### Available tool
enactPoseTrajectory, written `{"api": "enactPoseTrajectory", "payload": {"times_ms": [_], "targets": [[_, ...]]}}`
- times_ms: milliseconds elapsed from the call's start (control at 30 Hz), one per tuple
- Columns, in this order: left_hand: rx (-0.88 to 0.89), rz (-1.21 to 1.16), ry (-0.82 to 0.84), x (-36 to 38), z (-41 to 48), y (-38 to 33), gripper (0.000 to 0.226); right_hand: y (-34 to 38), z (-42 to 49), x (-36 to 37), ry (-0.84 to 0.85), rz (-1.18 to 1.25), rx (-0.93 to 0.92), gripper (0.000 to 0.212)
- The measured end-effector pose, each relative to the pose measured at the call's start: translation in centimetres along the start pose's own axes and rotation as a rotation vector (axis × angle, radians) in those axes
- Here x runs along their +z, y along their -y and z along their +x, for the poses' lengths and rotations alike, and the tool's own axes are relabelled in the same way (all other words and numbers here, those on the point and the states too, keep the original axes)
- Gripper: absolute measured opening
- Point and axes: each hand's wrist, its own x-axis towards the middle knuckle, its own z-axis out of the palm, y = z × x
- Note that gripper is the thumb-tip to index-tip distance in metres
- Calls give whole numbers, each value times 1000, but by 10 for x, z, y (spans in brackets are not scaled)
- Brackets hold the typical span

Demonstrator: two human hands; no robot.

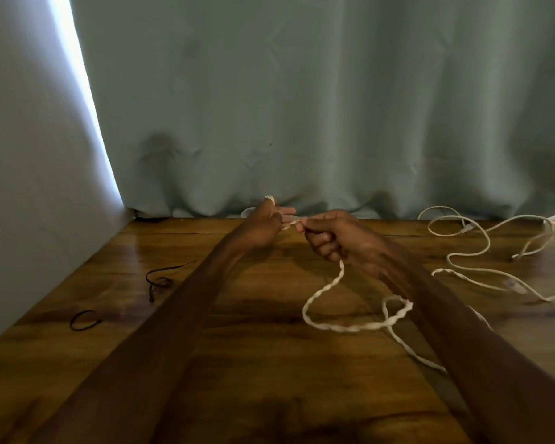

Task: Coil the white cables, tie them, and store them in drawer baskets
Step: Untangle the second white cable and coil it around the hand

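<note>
One white cable (321,294) stretched left-right, left hand (265,227) pinching it, right hand (337,236) curled round it

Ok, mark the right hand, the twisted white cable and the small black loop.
right hand (335,238): head view, its middle.
twisted white cable (316,295): head view, strand below that hand.
small black loop (87,311): head view, top arc.

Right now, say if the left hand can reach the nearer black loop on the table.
Probably yes: only a thin cord lies before the black loop, though the left hand holds white cable.
</note>
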Motion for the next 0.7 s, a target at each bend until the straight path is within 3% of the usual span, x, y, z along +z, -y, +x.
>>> {"api": "enactPoseTrajectory", "payload": {"times_ms": [67, 133, 300, 467, 600, 700], "targets": [[13, 44, -1, 3, -5, -1, 33, 4, 0, -5, -6, 83, -41, 33], [35, 91, 102, 6, -7, -1, 29, 5, -1, -8, -62, 40, -110, 36], [-8, 52, 326, 16, -14, -7, 30, -3, -1, -17, -329, -353, -389, 37], [-133, -231, 599, 26, -24, -13, 50, -18, 6, -35, -504, -578, -548, 34], [-213, -396, 693, 27, -24, -15, 76, -26, 9, -39, -506, -631, -549, 31], [-170, -448, 771, 22, -25, -19, 86, -31, 10, -41, -490, -661, -537, 32]]}}
